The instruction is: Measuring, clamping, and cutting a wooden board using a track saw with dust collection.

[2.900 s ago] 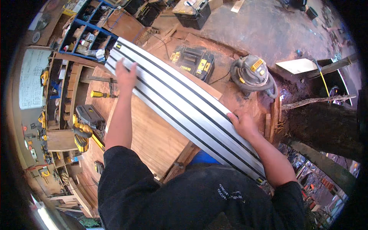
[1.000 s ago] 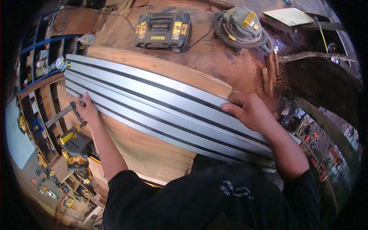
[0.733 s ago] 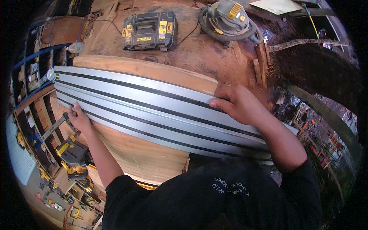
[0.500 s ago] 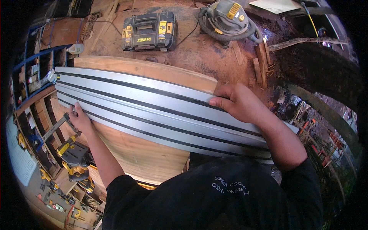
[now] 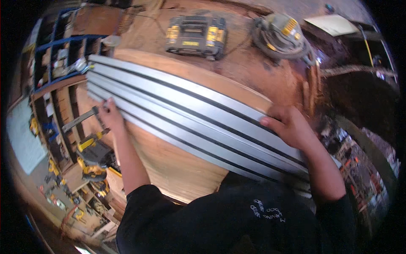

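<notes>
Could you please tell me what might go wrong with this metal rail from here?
The metal rail might tip, since its right end reaches past the wooden board. The left hand is close to the clamp, so it could get knocked there.

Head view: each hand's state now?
Left hand: at near edge of the long silver metal rail with black stripes; grip cannot be told.
Right hand: closed on that rail's far edge, thumb on top.

Blurry pic w/ dk corners, fisheye-bent edges
</notes>
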A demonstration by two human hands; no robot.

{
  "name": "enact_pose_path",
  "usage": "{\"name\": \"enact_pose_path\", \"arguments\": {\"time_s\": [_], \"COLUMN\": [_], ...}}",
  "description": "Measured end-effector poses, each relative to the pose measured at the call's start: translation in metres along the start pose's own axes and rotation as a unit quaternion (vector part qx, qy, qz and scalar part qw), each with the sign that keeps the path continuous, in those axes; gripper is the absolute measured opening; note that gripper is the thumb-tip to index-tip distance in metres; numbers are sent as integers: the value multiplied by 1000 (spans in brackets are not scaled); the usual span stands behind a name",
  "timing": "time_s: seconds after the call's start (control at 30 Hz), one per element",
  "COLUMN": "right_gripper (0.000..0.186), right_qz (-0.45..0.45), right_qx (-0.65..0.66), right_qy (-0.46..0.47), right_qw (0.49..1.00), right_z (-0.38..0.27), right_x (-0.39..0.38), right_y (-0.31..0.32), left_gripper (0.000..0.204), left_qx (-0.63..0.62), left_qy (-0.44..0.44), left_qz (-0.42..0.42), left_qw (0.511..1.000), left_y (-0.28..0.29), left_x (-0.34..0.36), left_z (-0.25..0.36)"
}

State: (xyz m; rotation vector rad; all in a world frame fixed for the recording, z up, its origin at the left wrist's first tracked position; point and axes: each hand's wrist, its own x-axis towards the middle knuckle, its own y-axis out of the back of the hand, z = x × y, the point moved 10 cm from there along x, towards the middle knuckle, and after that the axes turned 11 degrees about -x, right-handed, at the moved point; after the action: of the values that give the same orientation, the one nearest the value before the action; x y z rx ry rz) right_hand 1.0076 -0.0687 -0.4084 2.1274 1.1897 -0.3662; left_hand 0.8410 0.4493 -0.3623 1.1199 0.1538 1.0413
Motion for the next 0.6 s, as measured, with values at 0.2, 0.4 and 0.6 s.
{"name": "enact_pose_path", "arguments": {"time_s": [0.2,0.4,0.6], "right_gripper": [30,31,30], "right_qz": [-24,-15,-22], "right_qx": [-17,30,22], "right_qy": [-39,-84,-84], "right_qw": [999,996,996], "right_z": [1,14,17], "right_x": [-2,-4,-4], "right_y": [-1,-7,-8], "left_gripper": [55,56,57], "left_qx": [-32,-61,-70], "left_qy": [64,91,77], "left_qz": [5,1,2], "left_qw": [997,994,995], "left_y": [1,2,1], "left_x": [-5,-7,-6], "left_z": [-6,-1,3]}}
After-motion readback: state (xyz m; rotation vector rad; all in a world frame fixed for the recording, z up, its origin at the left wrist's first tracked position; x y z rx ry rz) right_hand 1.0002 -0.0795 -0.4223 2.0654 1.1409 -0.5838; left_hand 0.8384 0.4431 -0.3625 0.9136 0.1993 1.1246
